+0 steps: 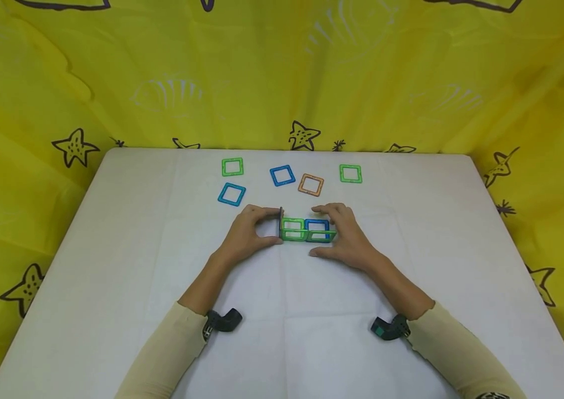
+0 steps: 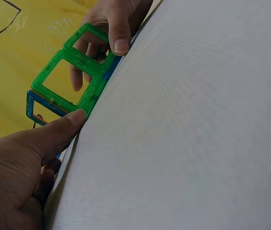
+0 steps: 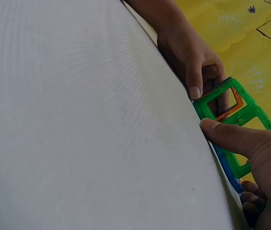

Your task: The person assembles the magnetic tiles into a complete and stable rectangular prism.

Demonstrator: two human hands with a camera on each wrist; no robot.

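A small structure of magnetic tiles stands mid-table, with green square tiles [image 2: 54, 98] upright along its front. Behind them a blue tile [image 1: 317, 221] shows at the right, and an upright tile [image 1: 280, 221] seen edge-on closes the left end. My left hand [image 1: 244, 235] pinches that left end, thumb at the front bottom corner and fingertips at the back. Around the right end curves my right hand [image 1: 347, 235], its thumb in front and forefinger behind, both a little apart from the tiles in the head view. Orange tile edging [image 3: 233, 109] shows through a green tile.
Loose square tiles lie beyond the structure: green [image 1: 232, 159], teal-blue [image 1: 225, 187], blue [image 1: 282, 168], orange [image 1: 311, 176] and another green [image 1: 350, 165]. A white cloth [image 1: 282, 343] covers the table. Yellow patterned curtain [image 1: 242, 72] surrounds its back and sides.
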